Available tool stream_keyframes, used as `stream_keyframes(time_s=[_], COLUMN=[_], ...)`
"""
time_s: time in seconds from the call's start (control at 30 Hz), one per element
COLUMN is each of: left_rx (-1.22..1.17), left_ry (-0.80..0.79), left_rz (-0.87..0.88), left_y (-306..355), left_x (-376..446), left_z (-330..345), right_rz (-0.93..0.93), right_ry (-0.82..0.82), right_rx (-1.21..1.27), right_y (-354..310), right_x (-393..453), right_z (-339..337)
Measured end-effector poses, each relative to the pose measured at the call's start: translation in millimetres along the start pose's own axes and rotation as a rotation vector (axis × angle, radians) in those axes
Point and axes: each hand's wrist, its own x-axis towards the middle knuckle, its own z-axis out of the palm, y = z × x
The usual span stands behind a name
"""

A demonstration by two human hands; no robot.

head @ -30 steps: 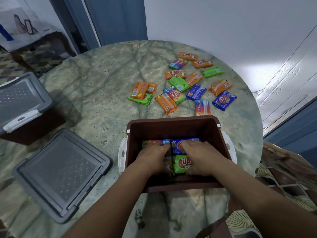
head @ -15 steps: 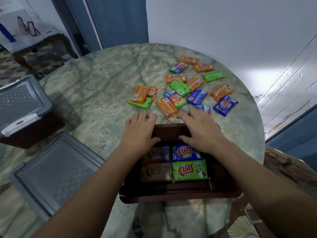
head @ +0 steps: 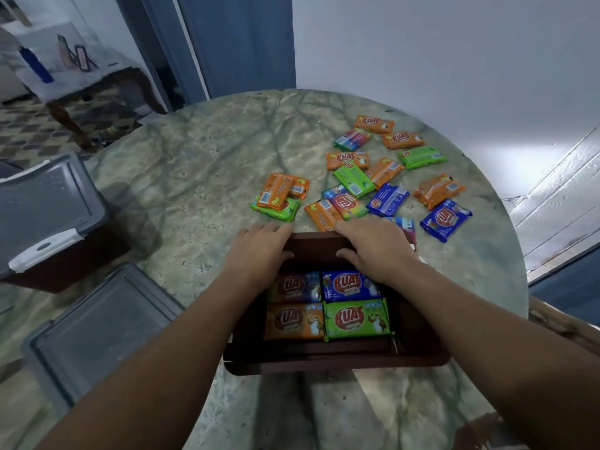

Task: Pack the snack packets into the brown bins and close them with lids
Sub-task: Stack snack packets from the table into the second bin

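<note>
A person leans over a round marble table (head: 201,177) with both forearms reaching forward. The open brown bin (head: 337,360) sits at the table's near edge, slightly right of its middle. The left hand (head: 258,253) and the right hand (head: 373,246) both lie over the bin's far wall, fingers straight and spread toward the far edge, thumbs hooked inside the rim; neither hand holds a packet.

In the bin 4 packets lie flat, labels up, in 2 rows of 2, each with its long axis running left to right along the bin's near wall. The far row has a dim packet (head: 293,287) on the left, half under the left wrist, and a blue packet (head: 350,285) on the right. The near row has an orange packet (head: 295,321) touching a green packet (head: 357,319).

The loose snack packets (head: 380,177) are scattered between the bin and the table's far right edge, pointing every way: orange, green, blue and multicoloured, several overlapping. An orange pair (head: 282,190) lies stacked on a green one just beyond the left fingertips.

A grey lid (head: 97,329) lies flat near the table's left near edge. Further left, a second brown bin (head: 65,261) wears its grey lid with a white latch (head: 45,246).
</note>
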Motion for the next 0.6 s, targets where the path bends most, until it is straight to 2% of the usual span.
stream_keyframes(time_s=[0.33,0.4,0.53,0.6], left_rx=[-0.052,-0.142,-0.429,-0.472], left_ry=[0.011,0.034,0.069,0.115], left_rz=[0.022,-0.039,-0.253,-0.312], left_y=[-6.3,-5.5,-4.1,-8.3], left_x=[7.0,8.4,27.3,49.2], left_z=[2.7,1.2,-11.8,-15.9], right_rz=[0.002,0.067,0.282,0.332], right_ry=[-0.047,-0.1,-0.165,-0.163], right_rx=[-0.002,0.112,0.507,0.527], right_y=[2.8,3.7,14.4,22.1], right_x=[8.4,13.7,43.0,64.6], right_z=[-3.5,-11.3,-23.3,-19.2])
